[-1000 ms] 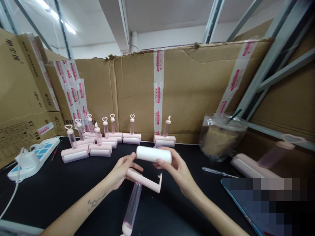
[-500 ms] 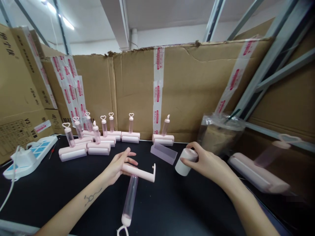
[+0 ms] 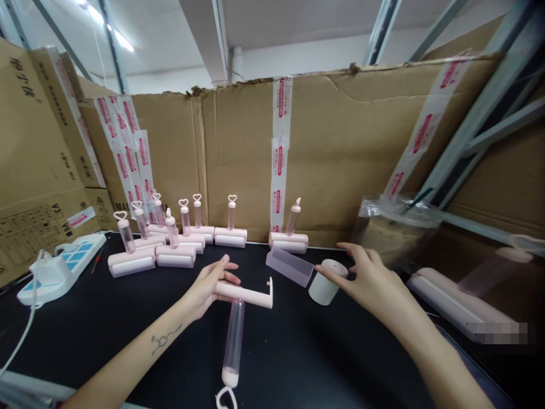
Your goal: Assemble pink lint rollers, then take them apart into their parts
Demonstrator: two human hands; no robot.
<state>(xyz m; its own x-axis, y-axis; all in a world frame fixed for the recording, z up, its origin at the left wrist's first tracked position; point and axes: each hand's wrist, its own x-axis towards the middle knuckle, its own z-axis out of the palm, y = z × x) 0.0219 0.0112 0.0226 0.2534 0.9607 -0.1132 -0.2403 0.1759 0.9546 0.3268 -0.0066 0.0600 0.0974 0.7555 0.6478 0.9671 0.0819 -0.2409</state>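
Observation:
My left hand (image 3: pixel 215 287) is closed around the head of a pink lint roller frame (image 3: pixel 249 296). Its clear handle (image 3: pixel 234 341) points down toward me and ends in a heart-shaped loop. No roll sits on the frame's bare arm. To the right, a white sticky-paper roll (image 3: pixel 323 288) stands upright on the black table. My right hand (image 3: pixel 361 270) hovers around the top of this roll, fingers apart and thumb in front of it; whether the thumb touches is hard to tell. A translucent pink cover (image 3: pixel 290 267) lies just left of the roll.
Several finished-looking lint rollers (image 3: pixel 176 257) stand along the back left, and one more roller (image 3: pixel 288 241) is behind the cover. A power strip (image 3: pixel 63 272) lies far left. A bagged drink cup (image 3: pixel 389 230) and another lint roller (image 3: pixel 451 298) are at right. Cardboard (image 3: pixel 238 142) walls the back.
The white roll has gone from tilted in my right hand's grip to standing on the table. My right fingers have spread apart. My left hand keeps its hold on the lint roller frame.

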